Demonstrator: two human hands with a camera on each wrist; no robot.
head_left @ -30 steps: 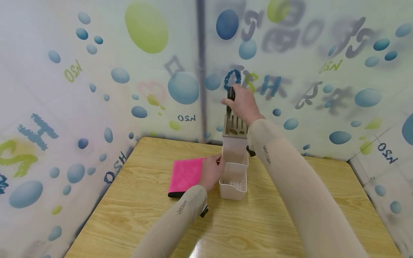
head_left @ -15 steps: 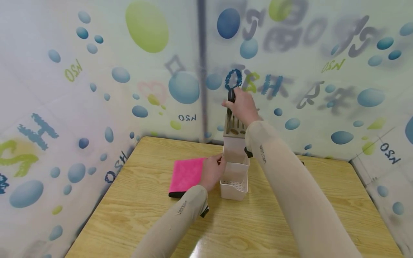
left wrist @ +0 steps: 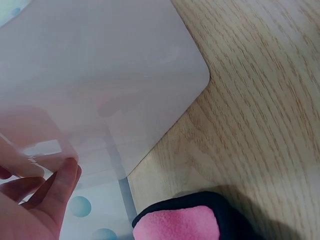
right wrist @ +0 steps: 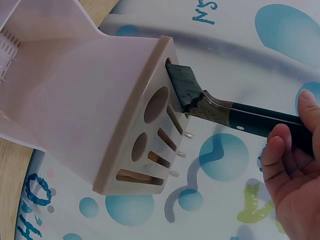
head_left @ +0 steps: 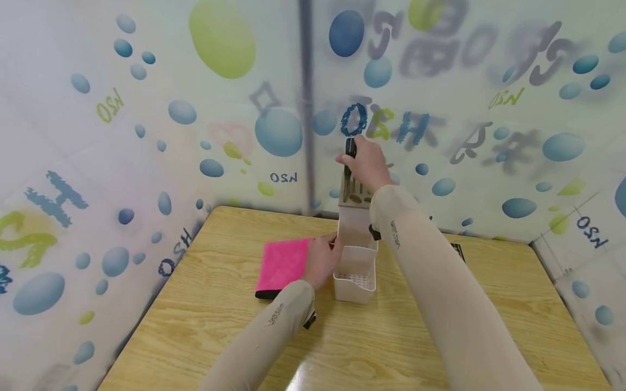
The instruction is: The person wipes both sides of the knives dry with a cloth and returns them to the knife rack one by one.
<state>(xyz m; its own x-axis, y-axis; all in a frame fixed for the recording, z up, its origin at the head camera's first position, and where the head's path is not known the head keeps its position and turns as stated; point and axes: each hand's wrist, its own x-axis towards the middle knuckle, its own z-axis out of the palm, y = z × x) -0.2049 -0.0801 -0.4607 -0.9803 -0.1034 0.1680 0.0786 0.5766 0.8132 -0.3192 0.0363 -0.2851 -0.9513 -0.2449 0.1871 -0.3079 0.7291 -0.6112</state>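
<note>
In the head view a pale knife holder [head_left: 356, 225] with a beige slotted top [head_left: 360, 196] stands upright toward the back of the table. My right hand [head_left: 370, 163] grips the black handle [right wrist: 265, 121] of a kitchen knife above it. Part of the dark blade [right wrist: 183, 82] shows in the right wrist view, entering an end slot of the beige top; the rest is hidden inside. My left hand [head_left: 323, 259] holds the holder's left side, its fingertips [left wrist: 67, 172] at the translucent wall in the left wrist view.
A folded pink cloth with a black edge [head_left: 281, 269] lies left of the holder. Tiered open compartments [head_left: 354, 288] form the holder's front. Right of it, a dark patterned object [head_left: 458, 251] is partly hidden by the right sleeve. Patterned walls border the wooden table [head_left: 195, 304].
My right hand has moved slightly down, and the knife sits deeper in the slot. The left hand and the holder stay in place. More of the dark object shows at right.
</note>
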